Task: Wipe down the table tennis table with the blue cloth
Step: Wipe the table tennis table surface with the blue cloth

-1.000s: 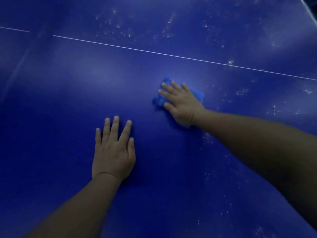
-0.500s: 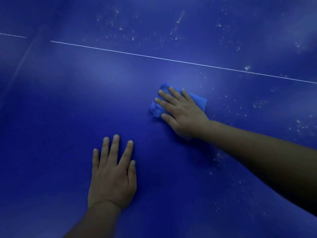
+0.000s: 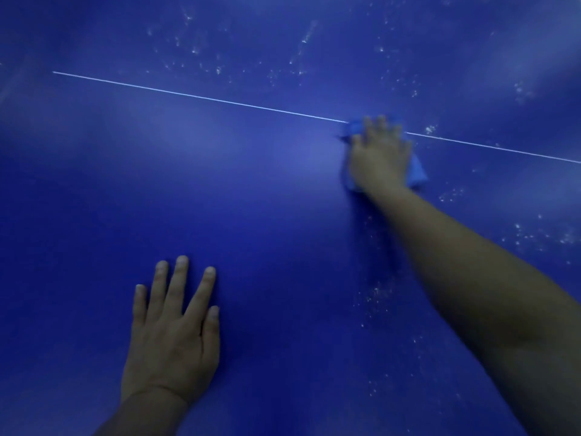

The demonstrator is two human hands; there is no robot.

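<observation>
Smooth, faintly sheened table [image 3: 251, 199] flecked with white dust; soft cloth [image 3: 416, 171]

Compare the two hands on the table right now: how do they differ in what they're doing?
The right hand presses the blue cloth onto the table; the left hand lies bare on the surface. The right hand sits far out, across the white line; the left hand is nearer the person. The right hand looks motion-blurred, the left hand sharp. Both lie palm down with fingers extended.

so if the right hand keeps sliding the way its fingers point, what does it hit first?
The right hand, flat on the blue cloth, already sits on the white line. Ahead lies only the table surface with white specks; no solid obstacle shows.
</observation>
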